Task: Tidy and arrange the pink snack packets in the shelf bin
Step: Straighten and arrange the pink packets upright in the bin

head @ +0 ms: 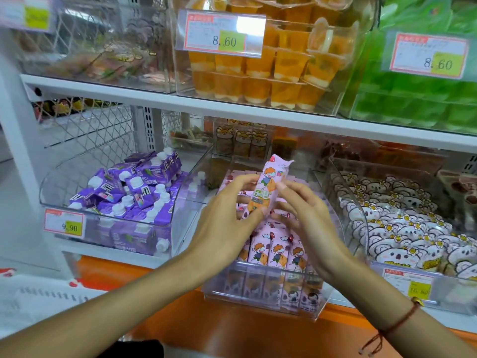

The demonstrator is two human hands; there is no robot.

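Pink packet (268, 187) up, nearly upright, above the clear bin (260, 295). Left hand (224, 215) pinching at 9 o'clock, right hand (307, 213) gripping at 3 o'clock. More packets (277, 250) standing below at 6 o'clock.

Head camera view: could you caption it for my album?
Both hands, left hand and right hand, hold one pink snack packet upright above its clear shelf bin.

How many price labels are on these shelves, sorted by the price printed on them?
8.60 labels: 2
9.90 label: 1
16.80 label: 1
Label too blurred to read: 1
Total: 5
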